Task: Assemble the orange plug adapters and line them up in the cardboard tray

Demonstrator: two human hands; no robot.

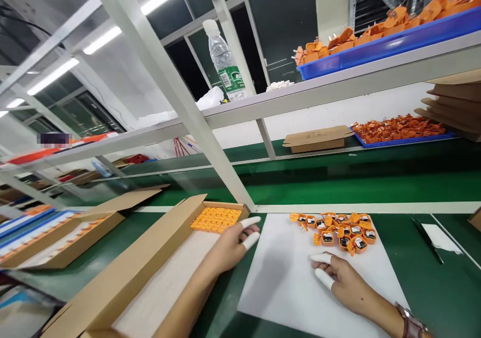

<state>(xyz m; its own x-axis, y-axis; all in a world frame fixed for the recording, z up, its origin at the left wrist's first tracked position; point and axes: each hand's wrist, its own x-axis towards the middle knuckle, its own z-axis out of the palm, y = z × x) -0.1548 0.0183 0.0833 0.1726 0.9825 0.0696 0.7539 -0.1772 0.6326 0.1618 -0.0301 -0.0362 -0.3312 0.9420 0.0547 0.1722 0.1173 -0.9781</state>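
My left hand (233, 243), with white finger cots on the thumb and a finger, hovers over the right side of a long cardboard box (141, 258). Its thumb and finger are apart and I see nothing between them. In the far end of that box sit rows of orange plastic pieces (218, 219). Above a white sheet (278, 273) is my right hand (340, 280), also with finger cots, its thumb and finger apart and holding nothing visible. Just beyond it lies a cluster of orange plastic housings (343, 230) with black and white parts inside.
A pen-like dark tool (427, 240) and a white tissue (441, 238) lie to the right. Behind runs a green belt (338, 180). Overhead, a shelf bears a plastic bottle (226, 60) and a blue tray (394, 45) of orange parts. A slanted metal post (210, 137) stands between.
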